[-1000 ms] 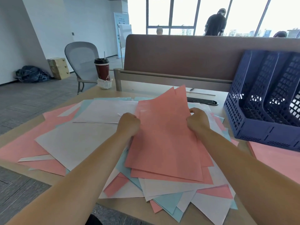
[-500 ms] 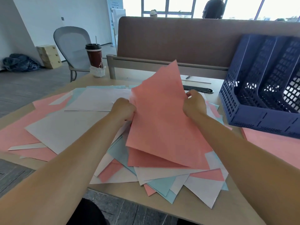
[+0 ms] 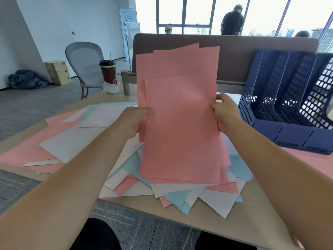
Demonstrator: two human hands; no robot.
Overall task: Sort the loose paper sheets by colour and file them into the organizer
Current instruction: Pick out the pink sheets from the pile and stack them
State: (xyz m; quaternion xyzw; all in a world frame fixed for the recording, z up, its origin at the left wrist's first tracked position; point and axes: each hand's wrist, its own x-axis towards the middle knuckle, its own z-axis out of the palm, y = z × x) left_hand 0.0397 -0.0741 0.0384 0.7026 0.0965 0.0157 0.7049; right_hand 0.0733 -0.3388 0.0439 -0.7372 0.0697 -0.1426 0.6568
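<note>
**Inspector:** Location of the pink sheets (image 3: 180,123)?

**Assessor:** Held as a bundle, near upright, in front of the person and above the middle of the worktop (image 3: 252,222). The top edges are uneven and fan out slightly. The lower edge sits at the pile of loose sheets (image 3: 180,197). I cannot tell whether it touches the pile or hangs just clear.

**Inspector:** Condition of the hands?

**Assessor:** The left hand (image 3: 133,121) grips the bundle's left edge, thumb on the near face. The right hand (image 3: 225,112) grips the right edge, its fingers (image 3: 220,98) curled round the paper. Both are grasping the bundle.

**Inspector:** The remaining paper?

**Assessor:** Pink, white and pale blue sheets lie overlapped and unsorted across the worktop, some overhanging its near edge.

**Inspector:** The organizer (image 3: 288,105)?

**Assessor:** Dark blue, perforated, with upright compartments. It stands on the right side of the worktop, just beside the right hand and apart from the bundle.

**Inspector:** Anything else?

**Assessor:** A lidded cup (image 3: 109,72) stands at the far left corner, with a grey chair (image 3: 84,64) behind it.
</note>
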